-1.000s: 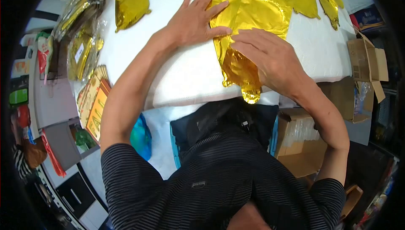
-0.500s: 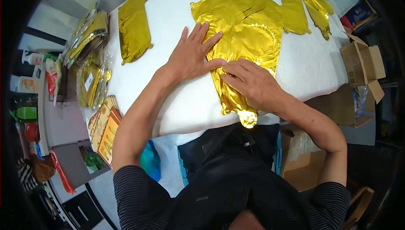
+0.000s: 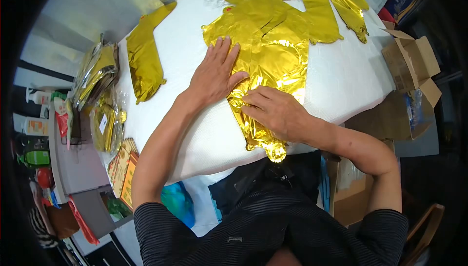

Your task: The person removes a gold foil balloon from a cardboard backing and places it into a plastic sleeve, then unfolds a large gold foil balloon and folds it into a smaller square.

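Both of your hands have slid down the gold foil balloon [image 3: 273, 66] toward its narrow neck since half a second ago, and your view has tipped so more of the far edge shows. Your left hand [image 3: 214, 73] lies open and flat, palm down, half on the foil's left edge and half on the white tabletop [image 3: 195, 129]; your right hand [image 3: 273, 112] is loosely curled, fingertips pressing the crinkled foil just above the neck, gripping nothing that can be seen. The balloon lies deflated at the middle of the tabletop, its tip hanging just over the near edge. Pressing hard on a fold could likely crease or split the thin foil, and the slick sheet may slip from under your palms. More gold balloons [image 3: 336, 2] overlap at the far end, another [image 3: 144, 61] lies apart to the left. Packaged foil goods [image 3: 100, 73] crowd a side shelf; open cardboard boxes [image 3: 412, 63] stand at right.
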Demonstrator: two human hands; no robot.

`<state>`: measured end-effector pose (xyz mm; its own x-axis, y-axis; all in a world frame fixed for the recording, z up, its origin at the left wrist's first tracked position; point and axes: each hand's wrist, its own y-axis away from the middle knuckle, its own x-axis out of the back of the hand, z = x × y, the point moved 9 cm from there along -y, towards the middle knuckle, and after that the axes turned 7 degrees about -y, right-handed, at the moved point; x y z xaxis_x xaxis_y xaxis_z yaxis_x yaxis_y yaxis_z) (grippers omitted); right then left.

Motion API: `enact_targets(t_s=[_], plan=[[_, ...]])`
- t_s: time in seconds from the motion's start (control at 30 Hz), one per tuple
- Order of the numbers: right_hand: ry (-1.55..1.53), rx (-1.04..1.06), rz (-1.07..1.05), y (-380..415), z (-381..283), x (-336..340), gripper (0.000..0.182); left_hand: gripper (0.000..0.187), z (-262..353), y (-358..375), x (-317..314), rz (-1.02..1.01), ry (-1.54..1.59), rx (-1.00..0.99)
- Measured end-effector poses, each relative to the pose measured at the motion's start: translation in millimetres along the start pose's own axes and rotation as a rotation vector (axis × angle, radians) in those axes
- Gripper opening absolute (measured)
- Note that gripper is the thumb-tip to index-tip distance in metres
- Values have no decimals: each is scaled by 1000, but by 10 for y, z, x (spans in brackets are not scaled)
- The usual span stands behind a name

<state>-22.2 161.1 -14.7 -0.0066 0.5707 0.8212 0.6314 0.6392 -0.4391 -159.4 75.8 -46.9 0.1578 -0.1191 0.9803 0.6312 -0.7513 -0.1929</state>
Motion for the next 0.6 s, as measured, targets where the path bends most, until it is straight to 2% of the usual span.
enact_targets(t_s=[0.17, 0.23, 0.27, 0.3, 0.37, 0.43, 0.47, 0.5, 0.57, 0.6], plan=[[-23, 4, 41, -9, 39, 27, 33, 79, 15, -8, 9, -29, -20, -16], [-169, -7, 72, 21, 188, 102, 32, 79, 32, -10, 8, -43, -7, -19], [-70, -122, 156, 26, 295, 288, 29, 77, 26, -10, -1, -70, -24, -2], [72, -142, 188, 37, 449, 476, 25, 75, 15, -6, -25, -96, -40, 17], [-231, -556, 519, 367, 1097, 914, 27, 75, 26, 1, -16, -86, -38, 12], [-196, -887, 516, 657, 1650, 1151, 36, 75, 24, 8, -19, -73, -40, 3], [-318, -1012, 531, 794, 1890, 1150, 39, 76, 17, 5, -27, -47, -31, 2], [-307, -1015, 537, 787, 1922, 1229, 39, 78, 22, -5, -6, -21, -22, -1], [-657, -1138, 502, 839, 2037, 1127, 42, 78, 25, -9, 5, -16, -12, -2], [-715, -1156, 535, 827, 2100, 1110, 43, 78, 21, -3, 9, -20, -6, 8]])
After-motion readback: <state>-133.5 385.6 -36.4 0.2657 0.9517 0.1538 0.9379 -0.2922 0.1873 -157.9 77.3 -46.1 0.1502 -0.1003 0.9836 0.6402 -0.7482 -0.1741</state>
